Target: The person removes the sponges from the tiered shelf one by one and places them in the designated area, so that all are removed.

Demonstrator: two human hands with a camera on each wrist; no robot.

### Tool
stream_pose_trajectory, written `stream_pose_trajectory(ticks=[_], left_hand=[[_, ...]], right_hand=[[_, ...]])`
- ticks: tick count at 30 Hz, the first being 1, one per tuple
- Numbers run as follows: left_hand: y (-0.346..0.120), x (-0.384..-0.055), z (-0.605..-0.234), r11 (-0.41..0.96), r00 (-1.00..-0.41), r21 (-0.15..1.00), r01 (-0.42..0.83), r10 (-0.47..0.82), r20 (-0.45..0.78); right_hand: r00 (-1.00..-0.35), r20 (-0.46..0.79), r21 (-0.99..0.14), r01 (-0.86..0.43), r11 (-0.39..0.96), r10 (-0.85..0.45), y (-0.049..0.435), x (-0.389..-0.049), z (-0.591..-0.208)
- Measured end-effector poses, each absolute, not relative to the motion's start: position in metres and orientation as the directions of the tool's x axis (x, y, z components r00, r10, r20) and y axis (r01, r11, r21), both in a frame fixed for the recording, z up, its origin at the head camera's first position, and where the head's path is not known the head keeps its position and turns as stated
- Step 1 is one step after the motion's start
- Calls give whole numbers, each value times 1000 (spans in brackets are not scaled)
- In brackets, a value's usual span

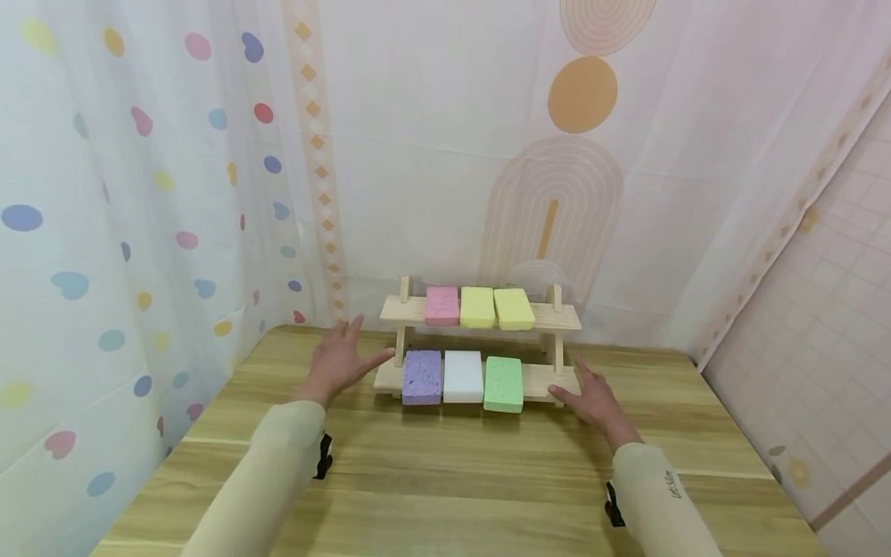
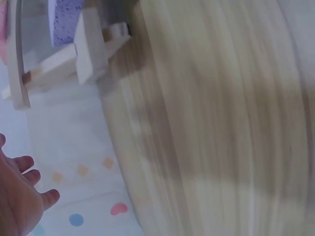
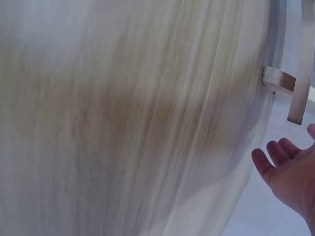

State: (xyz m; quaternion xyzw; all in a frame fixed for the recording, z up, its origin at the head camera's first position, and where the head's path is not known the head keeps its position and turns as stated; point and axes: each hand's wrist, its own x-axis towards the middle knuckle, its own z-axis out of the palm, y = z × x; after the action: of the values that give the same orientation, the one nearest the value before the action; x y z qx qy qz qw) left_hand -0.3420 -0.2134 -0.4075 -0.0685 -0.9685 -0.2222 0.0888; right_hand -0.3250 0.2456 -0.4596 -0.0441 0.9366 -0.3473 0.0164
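A two-tier wooden rack [image 1: 546,382] stands near the back of the table. Its upper shelf bears a pink sponge [image 1: 442,305] and two yellow sponges, one in the middle [image 1: 477,307] and one at the right [image 1: 513,309]. On the lower shelf lie a purple sponge [image 1: 421,377], a white sponge [image 1: 462,377] and a green sponge [image 1: 503,384]. At the rack's left end is my left hand [image 1: 339,362], fingers spread, thumb pointing toward the post. My right hand [image 1: 594,398] is by the lower shelf's right end with fingers extended; whether it touches the wood I cannot tell. Neither hand holds anything.
The wood-grain table [image 1: 445,480] reaches up to a patterned curtain [image 1: 418,193] behind the rack. A dotted curtain [image 1: 174,193] hangs along the left side, and a grid-patterned curtain [image 1: 821,309] along the right.
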Motion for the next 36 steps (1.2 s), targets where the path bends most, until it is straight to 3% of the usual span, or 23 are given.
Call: stream_pose_trajectory(ticks=[16,36], left_hand=[[-164,-340,-389,732,-982,659,176,79,174],[-128,-342,-377,716,-981,674,180,83,173]], right_hand=[[-997,-56,-785,13,620,-50,247,-325,-465],[-995,-96,-811,58,581,-35,244,-323,-470]])
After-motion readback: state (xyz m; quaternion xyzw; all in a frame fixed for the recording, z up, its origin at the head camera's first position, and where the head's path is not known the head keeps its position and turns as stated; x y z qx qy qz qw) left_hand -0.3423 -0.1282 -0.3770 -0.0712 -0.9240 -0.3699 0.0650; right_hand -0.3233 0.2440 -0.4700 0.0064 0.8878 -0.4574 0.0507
